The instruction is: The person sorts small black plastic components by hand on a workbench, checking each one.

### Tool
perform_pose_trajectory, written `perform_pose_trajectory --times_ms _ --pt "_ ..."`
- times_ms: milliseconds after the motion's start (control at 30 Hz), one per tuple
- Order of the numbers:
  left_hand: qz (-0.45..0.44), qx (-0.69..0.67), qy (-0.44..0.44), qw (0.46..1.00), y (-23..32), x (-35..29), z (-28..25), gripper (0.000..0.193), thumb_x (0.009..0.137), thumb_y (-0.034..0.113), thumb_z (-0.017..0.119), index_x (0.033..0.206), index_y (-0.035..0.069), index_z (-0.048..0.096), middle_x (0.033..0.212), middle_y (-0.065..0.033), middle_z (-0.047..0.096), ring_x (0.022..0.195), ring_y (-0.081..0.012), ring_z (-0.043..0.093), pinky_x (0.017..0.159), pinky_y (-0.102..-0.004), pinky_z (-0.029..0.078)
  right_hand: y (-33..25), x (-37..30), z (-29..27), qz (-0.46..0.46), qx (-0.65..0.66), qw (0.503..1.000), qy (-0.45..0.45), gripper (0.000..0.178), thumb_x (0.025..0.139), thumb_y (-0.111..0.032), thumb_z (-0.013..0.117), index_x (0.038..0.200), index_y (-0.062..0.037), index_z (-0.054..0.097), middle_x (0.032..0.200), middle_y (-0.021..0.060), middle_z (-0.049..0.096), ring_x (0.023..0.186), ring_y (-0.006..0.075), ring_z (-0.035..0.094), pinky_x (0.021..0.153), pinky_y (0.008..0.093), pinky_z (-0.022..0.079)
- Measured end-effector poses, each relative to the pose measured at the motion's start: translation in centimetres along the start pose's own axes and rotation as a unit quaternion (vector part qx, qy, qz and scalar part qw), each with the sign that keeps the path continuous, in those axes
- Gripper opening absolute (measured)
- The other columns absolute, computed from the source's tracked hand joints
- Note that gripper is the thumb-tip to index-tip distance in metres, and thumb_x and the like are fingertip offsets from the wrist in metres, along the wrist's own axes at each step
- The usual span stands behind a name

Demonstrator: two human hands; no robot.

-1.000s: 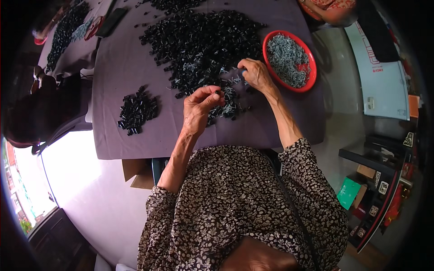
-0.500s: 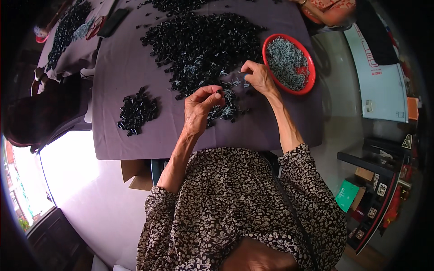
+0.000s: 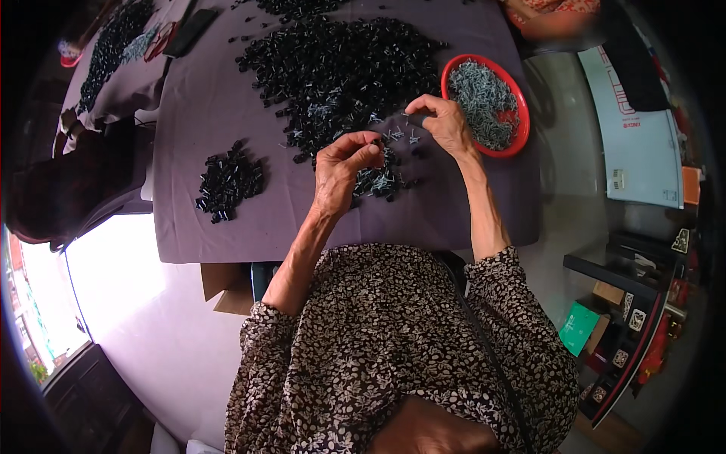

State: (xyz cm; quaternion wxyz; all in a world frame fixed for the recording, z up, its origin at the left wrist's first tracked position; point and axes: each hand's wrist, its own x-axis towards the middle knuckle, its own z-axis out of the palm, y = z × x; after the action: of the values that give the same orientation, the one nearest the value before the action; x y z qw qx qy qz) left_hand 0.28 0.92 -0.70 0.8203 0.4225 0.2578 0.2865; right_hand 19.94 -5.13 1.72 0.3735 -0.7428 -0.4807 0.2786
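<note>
My left hand (image 3: 337,170) is closed in a pinch over the near edge of the big heap, with a small black plastic piece (image 3: 376,142) between thumb and fingertips. To its right, my right hand (image 3: 451,135) pinches a thin silver screw (image 3: 406,113), its tip showing past the fingers. Below and between the hands lies a small mound of loose screws (image 3: 378,181) mixed with black pieces. The large heap of black pieces (image 3: 340,68) spreads beyond my hands. A red basin (image 3: 524,130) full of screws (image 3: 480,91) stands just right of my right hand.
A smaller pile of black pieces (image 3: 229,184) sits at the left on the purple tablecloth (image 3: 280,219). Another table at far left bears more black pieces (image 3: 113,57). A person's arm (image 3: 556,23) shows at the far right. Boxes and a shelf (image 3: 616,265) stand at right.
My right hand has shifted slightly right and nearer, its fingers more stretched, with the screw now showing. My left hand has moved slightly right and up, still pinching the black piece.
</note>
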Motion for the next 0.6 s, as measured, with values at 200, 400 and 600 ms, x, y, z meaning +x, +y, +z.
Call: perform_pose_trajectory --times_ms 200,400,600 --pt "0.014 -0.012 0.017 1.000 0.1 1.0 1.1 0.015 0.080 0.004 0.060 0.094 -0.001 0.059 0.085 -0.0075 0.062 0.073 -0.0132 0.059 0.070 -0.0256 0.049 -1.5 -1.3 -0.4 -0.023 0.183 0.982 -0.034 0.031 0.063 0.009 0.040 0.086 0.0008 0.059 0.080 0.0027 0.060 0.076 0.0089 0.056 0.071 0.0206 0.044" --pt "0.051 -0.020 0.013 0.998 0.4 1.4 2.3 0.015 0.080 0.004 0.060 0.093 -0.002 0.058 0.083 -0.0072 0.062 0.073 -0.0128 0.059 0.072 -0.0254 0.049 -3.9 -2.3 0.6 -0.048 0.232 0.971 -0.042 0.031 0.063 0.010 0.041 0.087 0.0009 0.058 0.081 0.0033 0.060 0.078 0.0092 0.056 0.072 0.0212 0.045" --pt "0.047 0.000 0.021 0.999 0.2 1.7 2.1 0.015 0.079 0.004 0.060 0.093 -0.002 0.058 0.080 -0.0071 0.062 0.073 -0.0130 0.059 0.072 -0.0254 0.049 -3.7 -2.7 1.5 -0.045 0.234 0.971 0.013 0.032 0.063 0.010 0.043 0.089 0.0003 0.058 0.084 0.0039 0.060 0.079 0.0109 0.057 0.074 0.0221 0.045"
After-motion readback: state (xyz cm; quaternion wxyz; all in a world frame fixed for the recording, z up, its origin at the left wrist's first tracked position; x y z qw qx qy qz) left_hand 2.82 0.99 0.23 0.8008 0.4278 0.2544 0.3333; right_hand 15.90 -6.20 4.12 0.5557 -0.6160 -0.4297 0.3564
